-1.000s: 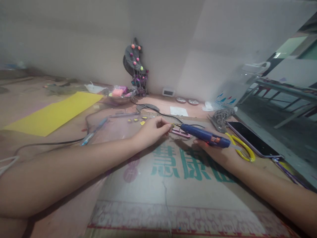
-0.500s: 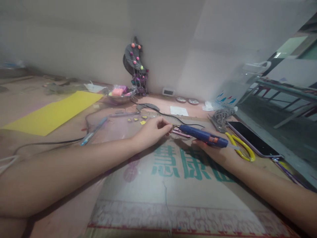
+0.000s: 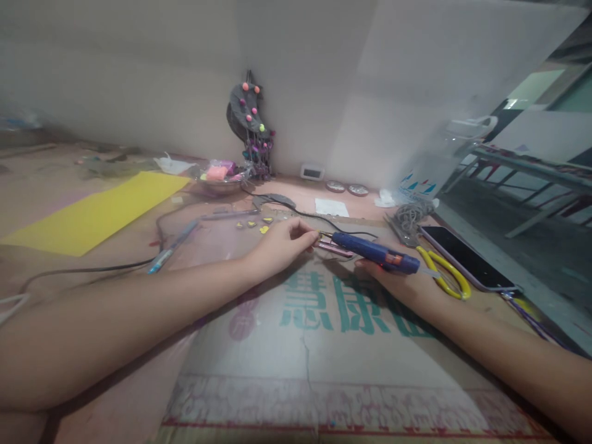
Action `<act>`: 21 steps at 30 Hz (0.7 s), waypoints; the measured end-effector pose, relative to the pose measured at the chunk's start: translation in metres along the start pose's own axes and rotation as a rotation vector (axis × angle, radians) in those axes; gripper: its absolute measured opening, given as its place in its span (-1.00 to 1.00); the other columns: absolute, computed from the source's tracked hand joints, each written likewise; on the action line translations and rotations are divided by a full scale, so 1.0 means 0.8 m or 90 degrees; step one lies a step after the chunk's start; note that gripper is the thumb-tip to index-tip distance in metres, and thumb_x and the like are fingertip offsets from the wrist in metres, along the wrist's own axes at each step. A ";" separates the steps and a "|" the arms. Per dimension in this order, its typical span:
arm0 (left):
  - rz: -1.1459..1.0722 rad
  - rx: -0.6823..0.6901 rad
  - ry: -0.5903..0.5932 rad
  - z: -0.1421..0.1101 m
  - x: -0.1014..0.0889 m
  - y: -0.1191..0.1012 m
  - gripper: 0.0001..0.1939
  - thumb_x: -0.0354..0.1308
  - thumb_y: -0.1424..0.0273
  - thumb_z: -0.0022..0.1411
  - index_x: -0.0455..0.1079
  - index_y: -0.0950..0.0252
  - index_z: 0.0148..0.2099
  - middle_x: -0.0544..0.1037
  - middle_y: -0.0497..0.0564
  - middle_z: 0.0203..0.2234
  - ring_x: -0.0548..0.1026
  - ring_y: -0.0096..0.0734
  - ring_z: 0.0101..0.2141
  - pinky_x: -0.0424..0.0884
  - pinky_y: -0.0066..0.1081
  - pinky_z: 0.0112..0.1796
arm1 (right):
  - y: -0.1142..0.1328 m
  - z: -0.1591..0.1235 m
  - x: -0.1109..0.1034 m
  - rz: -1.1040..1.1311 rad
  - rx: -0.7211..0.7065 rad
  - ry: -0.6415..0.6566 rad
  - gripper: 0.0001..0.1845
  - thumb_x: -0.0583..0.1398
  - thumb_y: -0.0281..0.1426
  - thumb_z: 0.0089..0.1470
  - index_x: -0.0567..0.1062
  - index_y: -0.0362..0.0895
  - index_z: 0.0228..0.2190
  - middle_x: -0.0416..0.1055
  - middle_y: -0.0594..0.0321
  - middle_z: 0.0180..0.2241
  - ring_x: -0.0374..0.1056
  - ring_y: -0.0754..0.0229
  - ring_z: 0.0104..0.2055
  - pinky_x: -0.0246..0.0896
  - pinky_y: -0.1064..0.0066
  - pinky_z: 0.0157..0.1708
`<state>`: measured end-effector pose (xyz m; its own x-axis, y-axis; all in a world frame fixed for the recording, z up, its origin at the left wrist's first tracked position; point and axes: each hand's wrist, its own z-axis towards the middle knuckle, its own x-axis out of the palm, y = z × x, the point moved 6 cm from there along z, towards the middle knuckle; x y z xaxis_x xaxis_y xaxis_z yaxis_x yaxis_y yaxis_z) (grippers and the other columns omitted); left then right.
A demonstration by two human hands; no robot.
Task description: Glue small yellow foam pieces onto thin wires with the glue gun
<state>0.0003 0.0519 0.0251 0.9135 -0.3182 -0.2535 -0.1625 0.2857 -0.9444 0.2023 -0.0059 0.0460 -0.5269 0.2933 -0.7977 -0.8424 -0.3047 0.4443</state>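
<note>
My right hand (image 3: pixel 393 282) is wrapped round a blue hot glue gun (image 3: pixel 370 248) whose nozzle points left. A clear glue stick end sticks out of its back. Close to the nozzle, my left hand (image 3: pixel 284 245) pinches with thumb and index finger something too small to make out. A narrow pink object (image 3: pixel 335 249) lies just below the nozzle, between the two hands. Beyond my left hand are several small yellow pieces (image 3: pixel 264 229). Both hands are over a cardboard sheet (image 3: pixel 259 364) with green printed characters.
Yellow-handled pliers (image 3: pixel 448 280), a phone (image 3: pixel 467 256) and grey yarn (image 3: pixel 413 214) lie at the right. To the left are a yellow sheet (image 3: pixel 99 213) and a pen (image 3: pixel 173 246). A black cord (image 3: pixel 319 218) crosses behind my hands. A decorated grey crescent (image 3: pixel 244 111) stands against the wall.
The view has shifted slightly, so everything appears a little further left. My hands keep the same hold, with the glue gun nozzle still at the left fingertips.
</note>
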 end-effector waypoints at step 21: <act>-0.044 -0.017 -0.008 0.002 0.000 0.007 -0.81 0.15 0.29 0.20 0.35 0.33 -0.35 0.49 -0.05 -0.48 0.43 -0.49 -0.45 0.34 -0.44 -0.34 | -0.003 -0.002 -0.012 0.014 0.012 -0.016 -0.76 0.21 -0.15 0.04 0.55 -0.05 -0.35 0.56 0.20 -0.35 0.49 0.04 -0.29 0.38 0.26 -0.32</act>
<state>-0.0002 0.0549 0.0203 0.9275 -0.3249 -0.1847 -0.1085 0.2389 -0.9650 0.2099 -0.0098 0.0520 -0.5473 0.3097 -0.7776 -0.8327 -0.2946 0.4687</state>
